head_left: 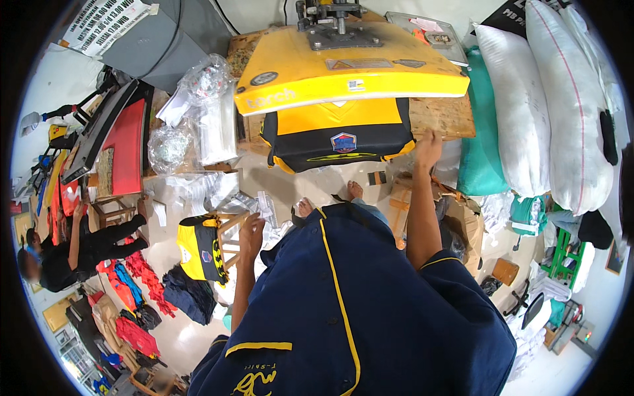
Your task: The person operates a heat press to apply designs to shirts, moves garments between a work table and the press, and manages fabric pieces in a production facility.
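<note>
A yellow-and-black jersey (340,135) lies beneath the raised yellow upper plate of a heat press (353,66), its lower part hanging over the front edge. A small badge shows on the jersey's black band. My right hand (428,150) is beside the jersey's right corner at the wooden tabletop's edge, its fingers loosely bent with nothing visible in them. Lower and to the left, my left hand (251,236) has its fingers closed on a small white slip (266,207). Another yellow-and-black jersey (200,248) is draped over a wooden stool near my left hand.
Clear plastic wrapping (173,148) and papers lie left of the press. Large white sacks (512,109) and a green sack (481,132) stand at the right. A cardboard box (465,228) is by my right forearm. Another person (79,254) sits at far left near clothes on the floor.
</note>
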{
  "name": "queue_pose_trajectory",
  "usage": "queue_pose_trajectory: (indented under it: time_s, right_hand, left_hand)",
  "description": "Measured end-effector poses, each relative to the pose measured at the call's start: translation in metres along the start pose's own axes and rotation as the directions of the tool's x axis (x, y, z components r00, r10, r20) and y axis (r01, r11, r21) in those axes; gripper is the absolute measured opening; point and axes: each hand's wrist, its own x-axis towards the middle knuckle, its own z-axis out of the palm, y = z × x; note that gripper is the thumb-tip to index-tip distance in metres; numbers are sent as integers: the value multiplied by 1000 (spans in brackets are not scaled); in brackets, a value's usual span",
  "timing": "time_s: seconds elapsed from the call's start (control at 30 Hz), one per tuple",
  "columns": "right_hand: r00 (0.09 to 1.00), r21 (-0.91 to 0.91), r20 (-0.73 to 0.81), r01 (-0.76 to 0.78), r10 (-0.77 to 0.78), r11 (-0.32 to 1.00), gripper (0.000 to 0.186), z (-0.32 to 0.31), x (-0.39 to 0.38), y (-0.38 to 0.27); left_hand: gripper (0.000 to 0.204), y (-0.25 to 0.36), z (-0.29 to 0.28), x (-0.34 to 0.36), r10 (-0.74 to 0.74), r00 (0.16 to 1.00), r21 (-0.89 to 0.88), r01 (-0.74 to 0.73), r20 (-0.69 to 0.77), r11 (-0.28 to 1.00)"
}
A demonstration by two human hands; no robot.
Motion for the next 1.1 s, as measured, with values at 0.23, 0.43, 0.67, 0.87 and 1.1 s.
queue_pose_trajectory:
  time_s: [0.23,0.43,0.67,0.87,1.1]
  right_hand:
    - [522,172,459,742,-719,648,58,39,-41,-152]
    - [382,172,485,841,-787,514,59,76,-61,-162]
    - [308,144,612,862,-729,485,65,92,-65,-163]
    - [269,180,532,890,-803,418,62,100,-66,-158]
    - [360,157,496,858,-790,489,46,103,-55,-154]
  left_hand:
    - [43,64,69,20,40,996,8,-40,79,999]
    - [43,57,73,3,-43,997,5,43,70,999]
    - [43,7,59,-33,-190,982,-50,190,16,980]
    - [42,-8,54,-44,-206,978,-45,206,16,977]
    - [45,-13,56,-52,-236,970,-43,238,51,970]
